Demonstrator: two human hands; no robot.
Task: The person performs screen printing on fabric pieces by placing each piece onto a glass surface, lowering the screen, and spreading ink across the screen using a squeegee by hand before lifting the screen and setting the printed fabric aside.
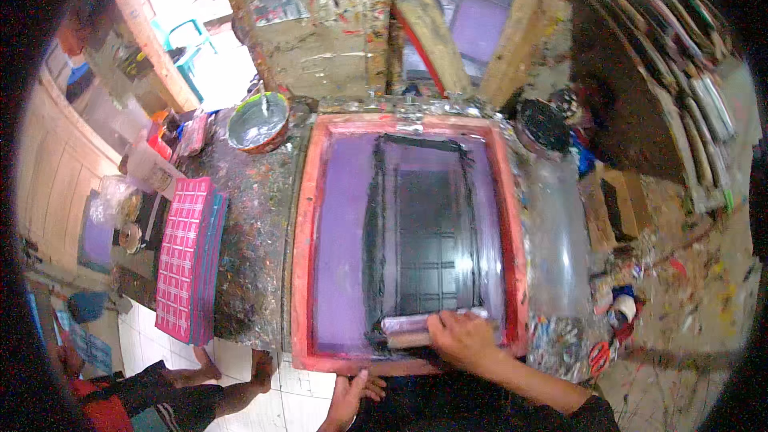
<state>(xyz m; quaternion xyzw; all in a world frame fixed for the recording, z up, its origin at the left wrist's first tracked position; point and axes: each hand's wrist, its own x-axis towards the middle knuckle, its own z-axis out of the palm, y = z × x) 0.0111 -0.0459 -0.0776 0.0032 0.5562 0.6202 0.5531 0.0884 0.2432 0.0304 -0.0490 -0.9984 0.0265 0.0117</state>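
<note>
A screen-printing frame (304, 272) with reddish wooden sides lies in front of me. Its purple mesh (344, 232) has a dark, ink-smeared window (432, 200) with a faint check pattern near its lower part. At the near end of the mesh, my right hand (464, 342) is closed around a squeegee (406, 330) laid crosswise. My left hand (352, 397) is at the frame's near edge, left of the squeegee, its fingertips touching the wood and its thumb apart. I see nothing held in it.
A stack of pink-checked cloths (182, 260) stands left of the frame on the stained table (248, 248). Beyond are a bowl of grey ink (258, 122) and, far right, a dark ink tub (544, 126). Orange-handled scissors (598, 358) lie right. Another person's feet (261, 372) show lower left.
</note>
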